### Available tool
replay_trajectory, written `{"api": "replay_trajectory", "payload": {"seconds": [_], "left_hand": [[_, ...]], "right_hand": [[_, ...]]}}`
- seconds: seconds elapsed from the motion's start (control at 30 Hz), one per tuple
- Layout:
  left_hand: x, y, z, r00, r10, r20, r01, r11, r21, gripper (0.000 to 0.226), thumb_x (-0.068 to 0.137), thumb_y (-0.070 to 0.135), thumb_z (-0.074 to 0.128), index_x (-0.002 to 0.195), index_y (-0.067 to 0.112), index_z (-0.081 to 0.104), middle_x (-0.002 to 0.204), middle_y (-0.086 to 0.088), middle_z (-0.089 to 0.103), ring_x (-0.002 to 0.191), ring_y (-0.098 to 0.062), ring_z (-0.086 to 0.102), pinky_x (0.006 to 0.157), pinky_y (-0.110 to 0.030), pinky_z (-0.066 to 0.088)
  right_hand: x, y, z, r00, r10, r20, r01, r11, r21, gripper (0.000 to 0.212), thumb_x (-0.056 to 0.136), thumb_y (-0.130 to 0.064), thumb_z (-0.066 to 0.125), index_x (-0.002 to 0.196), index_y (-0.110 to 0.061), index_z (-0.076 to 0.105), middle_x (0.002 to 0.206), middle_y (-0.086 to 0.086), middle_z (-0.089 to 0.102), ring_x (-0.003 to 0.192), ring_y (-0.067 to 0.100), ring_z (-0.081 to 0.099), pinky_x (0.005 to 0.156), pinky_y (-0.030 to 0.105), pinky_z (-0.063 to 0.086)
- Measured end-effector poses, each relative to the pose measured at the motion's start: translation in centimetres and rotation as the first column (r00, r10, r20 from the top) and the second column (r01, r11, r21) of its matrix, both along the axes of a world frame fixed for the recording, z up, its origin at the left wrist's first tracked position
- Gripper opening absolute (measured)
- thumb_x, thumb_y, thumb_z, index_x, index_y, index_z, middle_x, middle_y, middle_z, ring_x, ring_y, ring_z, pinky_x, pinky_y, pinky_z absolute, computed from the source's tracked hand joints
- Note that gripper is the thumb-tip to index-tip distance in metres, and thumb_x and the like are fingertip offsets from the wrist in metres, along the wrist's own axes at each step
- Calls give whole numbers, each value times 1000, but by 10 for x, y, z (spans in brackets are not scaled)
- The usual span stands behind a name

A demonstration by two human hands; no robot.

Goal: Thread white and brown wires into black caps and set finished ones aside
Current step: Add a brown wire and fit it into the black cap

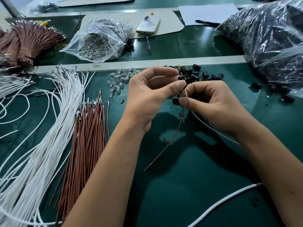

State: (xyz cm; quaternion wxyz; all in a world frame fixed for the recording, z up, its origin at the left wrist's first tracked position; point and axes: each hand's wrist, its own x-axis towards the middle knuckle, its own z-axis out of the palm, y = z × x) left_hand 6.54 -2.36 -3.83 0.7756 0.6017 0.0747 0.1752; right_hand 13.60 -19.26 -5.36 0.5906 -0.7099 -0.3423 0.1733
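Observation:
Above the green table, my left hand (147, 94) pinches a black cap (182, 77) between thumb and forefinger. My right hand (211, 100) pinches a brown wire (165, 145) and a white wire (211, 126) just below the cap; both wires trail down toward me. Another black cap (176, 101) lies under my right thumb. A pile of loose black caps (196, 72) lies just beyond my fingers. Loose brown wires (88, 133) and white wires (49, 128) fan out on the left.
Small clear bulbs (121, 79) lie scattered left of the caps. A clear bag of bulbs (101, 40), bundled brown wires (31, 40), a phone (148, 24) and a pen (148, 44) sit further back. A large bag of black caps (268, 38) fills the right.

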Motion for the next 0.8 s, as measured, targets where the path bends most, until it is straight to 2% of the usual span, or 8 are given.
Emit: {"api": "replay_trajectory", "payload": {"seconds": [0.2,0.3,0.43,0.6,0.7,0.8], "left_hand": [[-1,-2,2,1000,9,2,-9,1000,-23,25,74,-5,81,94,7,72,81,-5,75,80,-16,71,77,-27,57],[-1,-1,3,1000,-1,-22,-1,997,-78,23,75,-1,81,93,9,72,82,-4,74,79,-16,69,76,-27,56],[-1,1,3,998,-17,-62,7,989,-147,18,75,5,80,91,12,73,84,-5,74,80,-18,68,78,-27,56],[0,3,3,994,-44,-98,23,979,-205,18,74,8,80,91,9,73,84,-7,73,74,-16,69,71,-23,56],[0,4,3,991,-55,-120,22,967,-253,11,80,3,77,87,10,73,85,-10,73,73,-18,71,68,-21,57],[0,5,2,989,-50,-139,11,964,-265,12,79,3,77,88,9,72,85,-11,75,73,-19,73,66,-21,57]], "right_hand": [[0,-2,1,1000,2,-19,-2,1000,-6,10,90,-23,75,81,-20,73,74,-6,62,71,10,51,64,24,40],[0,-1,3,1000,-5,-23,5,1000,8,9,90,-22,75,83,-16,73,79,2,65,75,16,54,71,31,43],[-1,1,4,998,-1,-71,6,998,68,7,90,-17,71,83,-16,72,80,3,71,75,11,62,75,22,51],[-2,3,4,993,42,-110,-30,993,110,11,93,-11,65,84,-6,68,73,7,68,67,16,61,68,23,52],[-1,2,5,991,29,-134,-15,995,103,16,95,-17,66,82,-9,71,69,8,65,62,19,59,62,24,50],[2,0,6,997,-35,-73,38,998,47,19,98,-19,66,83,-12,75,67,3,67,60,17,59,59,27,48]]}}
